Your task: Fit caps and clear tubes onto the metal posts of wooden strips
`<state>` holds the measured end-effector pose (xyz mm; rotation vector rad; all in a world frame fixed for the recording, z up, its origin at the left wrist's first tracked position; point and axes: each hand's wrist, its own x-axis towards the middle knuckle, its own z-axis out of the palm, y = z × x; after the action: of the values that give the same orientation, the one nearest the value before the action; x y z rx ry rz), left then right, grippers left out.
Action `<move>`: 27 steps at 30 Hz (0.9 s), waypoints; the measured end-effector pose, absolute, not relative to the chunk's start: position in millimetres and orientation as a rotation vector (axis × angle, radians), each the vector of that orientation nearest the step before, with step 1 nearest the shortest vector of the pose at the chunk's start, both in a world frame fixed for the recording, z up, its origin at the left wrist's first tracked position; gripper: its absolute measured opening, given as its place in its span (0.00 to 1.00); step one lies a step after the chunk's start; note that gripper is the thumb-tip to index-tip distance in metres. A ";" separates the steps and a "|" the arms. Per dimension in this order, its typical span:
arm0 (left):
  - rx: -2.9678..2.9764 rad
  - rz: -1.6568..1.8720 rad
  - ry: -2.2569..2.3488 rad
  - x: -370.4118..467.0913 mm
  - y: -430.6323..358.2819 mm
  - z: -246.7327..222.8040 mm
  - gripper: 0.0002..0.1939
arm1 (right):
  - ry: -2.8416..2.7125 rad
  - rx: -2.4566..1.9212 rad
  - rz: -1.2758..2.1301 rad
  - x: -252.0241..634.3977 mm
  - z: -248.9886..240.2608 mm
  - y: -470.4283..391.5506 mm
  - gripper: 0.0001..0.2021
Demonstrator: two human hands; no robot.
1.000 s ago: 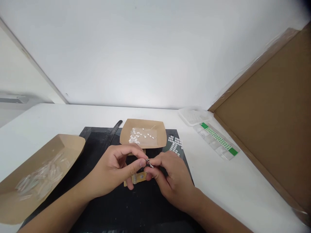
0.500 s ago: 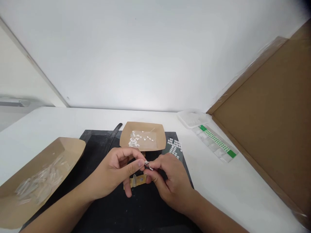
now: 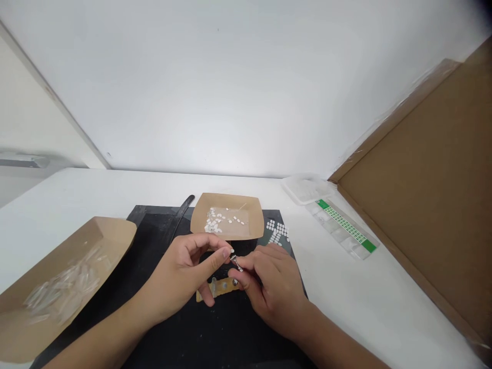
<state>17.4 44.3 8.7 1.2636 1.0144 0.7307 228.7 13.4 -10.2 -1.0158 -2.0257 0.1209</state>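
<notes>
In the middle of the view, my left hand (image 3: 188, 271) pinches a small white oval piece (image 3: 232, 250) between thumb and forefinger. Close to its right, my right hand (image 3: 271, 287) grips a small silver metal clip (image 3: 237, 263) by thumb and forefinger. The clip's upper end lies just below the white piece; whether they touch I cannot tell. Below both hands a yellowish strip (image 3: 220, 288) with a clear piece and a grey spot on it is partly covered by my fingers.
Ahead, a brown paper tray (image 3: 255, 211) holds small white ovals. A larger tray (image 3: 115, 228) at left contains clear plastic pieces. A black mat (image 3: 226, 333) lies below, with a dark curved strip (image 3: 183, 211), a sheet of white ovals (image 3: 277, 233), a green-striped bag (image 3: 346, 225) and cardboard (image 3: 423, 195) beyond.
My fingertips have drawn slightly apart, so more of the metal clip and the white piece shows. My left hand's lower fingers have shifted right a little. The whole view has moved slightly.
</notes>
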 end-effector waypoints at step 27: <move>1.322 0.714 1.065 21.8 40.5 18.0 0.20 | -2.038 -1.096 0.101 227.1 -7.8 12.0 0.11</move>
<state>21.8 40.5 18.0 1.3223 1.0651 0.7139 227.1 12.0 -7.8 -1.0961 -2.0381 0.1010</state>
